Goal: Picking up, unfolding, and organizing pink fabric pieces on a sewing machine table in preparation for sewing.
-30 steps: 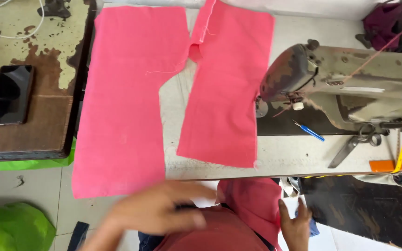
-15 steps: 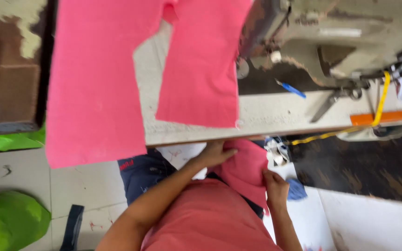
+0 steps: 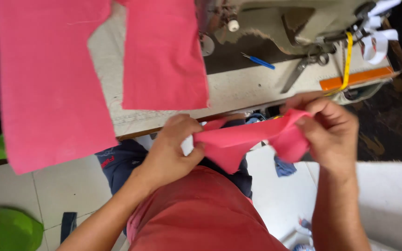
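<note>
Below worktop (image 3: 238, 95) edge, left hand (image 3: 173, 148) and right hand (image 3: 329, 130), both pinched shut, now stretch pink cloth strip (image 3: 243, 139), lifted from lap since a second ago; sewing machine (image 3: 284, 23) above.

A small pink fabric piece (image 3: 243, 142) (creased, folded) stretches taut below the table edge.

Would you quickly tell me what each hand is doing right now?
Left hand: closed, pinching one end of the small pink fabric piece.
Right hand: closed, pinching its other end.
</note>
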